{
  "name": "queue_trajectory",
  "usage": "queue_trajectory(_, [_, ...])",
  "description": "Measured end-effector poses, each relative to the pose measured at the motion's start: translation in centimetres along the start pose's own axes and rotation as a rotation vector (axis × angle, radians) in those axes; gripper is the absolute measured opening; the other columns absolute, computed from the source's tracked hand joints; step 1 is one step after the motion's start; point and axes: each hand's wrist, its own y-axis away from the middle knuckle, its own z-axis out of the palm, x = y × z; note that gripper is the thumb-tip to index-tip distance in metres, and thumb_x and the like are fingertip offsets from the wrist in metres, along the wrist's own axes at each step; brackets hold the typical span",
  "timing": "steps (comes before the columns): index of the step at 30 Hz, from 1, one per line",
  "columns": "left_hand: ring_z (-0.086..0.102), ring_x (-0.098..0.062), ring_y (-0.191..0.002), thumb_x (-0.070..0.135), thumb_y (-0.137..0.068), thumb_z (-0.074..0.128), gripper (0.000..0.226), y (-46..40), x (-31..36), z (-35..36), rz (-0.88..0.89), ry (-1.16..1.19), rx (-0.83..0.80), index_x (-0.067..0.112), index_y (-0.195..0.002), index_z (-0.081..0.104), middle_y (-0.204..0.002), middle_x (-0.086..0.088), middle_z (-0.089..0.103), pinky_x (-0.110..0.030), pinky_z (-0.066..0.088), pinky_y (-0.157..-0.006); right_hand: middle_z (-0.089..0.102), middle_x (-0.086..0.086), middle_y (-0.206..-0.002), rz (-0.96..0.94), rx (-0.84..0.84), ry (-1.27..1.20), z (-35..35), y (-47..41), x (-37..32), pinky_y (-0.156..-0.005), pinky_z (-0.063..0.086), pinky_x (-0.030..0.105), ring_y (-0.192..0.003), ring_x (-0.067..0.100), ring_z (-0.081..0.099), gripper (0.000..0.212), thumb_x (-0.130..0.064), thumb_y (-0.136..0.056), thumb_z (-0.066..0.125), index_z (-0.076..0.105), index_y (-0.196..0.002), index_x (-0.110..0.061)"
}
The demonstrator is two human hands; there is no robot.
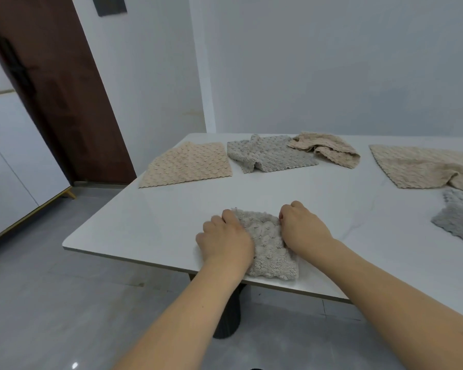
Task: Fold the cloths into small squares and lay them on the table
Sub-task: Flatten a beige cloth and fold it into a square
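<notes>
A small folded grey cloth (pixel 267 244) lies near the front edge of the white table (pixel 145 222). My left hand (pixel 225 239) sits on the cloth's left side, its curled fingers gripping that edge. At the cloth's far right corner my right hand (pixel 302 228) grips it with curled fingers. Further back lie a flat beige cloth (pixel 185 164), a rumpled grey cloth (pixel 267 156) and a crumpled beige cloth (pixel 326 148). On the right are a large beige cloth (pixel 422 166) and, partly cut off by the frame, another grey cloth (pixel 460 220).
The table stands on a dark ribbed pedestal (pixel 227 313) over a grey tiled floor. A brown door (pixel 59 84) and a white cabinet (pixel 16 161) are to the left. White walls stand behind the table.
</notes>
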Motion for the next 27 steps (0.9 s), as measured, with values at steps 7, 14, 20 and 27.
queue_trajectory(7, [0.032, -0.028, -0.126, 0.029, -0.099, 0.035, 0.048, -4.4, -4.3, -2.2, -0.054, 0.42, 0.035, 0.017, -0.143, 0.021, -0.14, -0.008, 0.031, -0.042, 0.029, -0.095, 0.063, 0.005, -0.109, 0.017, 0.025, -0.18, -4.1, -6.1, 0.4, -0.078, 0.046, 0.031, -0.097, 0.023, 0.057, 0.019, -0.013, -0.089, 0.048, 0.063, -0.102, -0.013])
queue_trajectory(14, [0.044, -0.029, -0.115, 0.005, -0.085, 0.044, 0.045, -12.7, -9.8, -2.3, -0.055, 0.198, 0.084, 0.011, -0.13, 0.04, -0.126, -0.01, 0.046, -0.037, 0.04, -0.083, 0.055, -0.001, -0.128, -0.294, 0.005, -0.136, -1.7, -13.0, -6.4, -0.096, 0.04, 0.03, -0.119, 0.019, 0.05, 0.035, -0.014, -0.093, 0.046, 0.056, -0.126, -0.019])
queue_trajectory(20, [0.046, -0.026, -0.11, 0.004, -0.087, 0.041, 0.035, -20.0, -12.8, -0.2, -0.022, 0.01, 0.095, 0.009, -0.121, 0.045, -0.124, -0.009, 0.048, -0.035, 0.04, -0.079, 0.047, -0.001, -0.135, -0.415, -0.057, 0.063, 1.7, -19.8, -9.8, -0.081, 0.037, 0.029, -0.125, 0.022, 0.046, 0.036, -0.02, -0.098, 0.043, 0.049, -0.134, -0.021])
queue_trajectory(27, [0.049, -0.027, -0.105, 0.008, -0.089, 0.042, 0.022, -25.3, -15.0, 2.6, -0.032, -0.126, 0.297, 0.013, -0.107, 0.055, -0.114, -0.005, 0.055, -0.036, 0.035, -0.082, 0.05, 0.006, -0.121, -0.494, 0.038, 0.232, 4.7, -24.4, -10.3, -0.092, 0.041, 0.037, -0.114, 0.027, 0.046, 0.026, -0.01, -0.094, 0.043, 0.052, -0.118, -0.014])
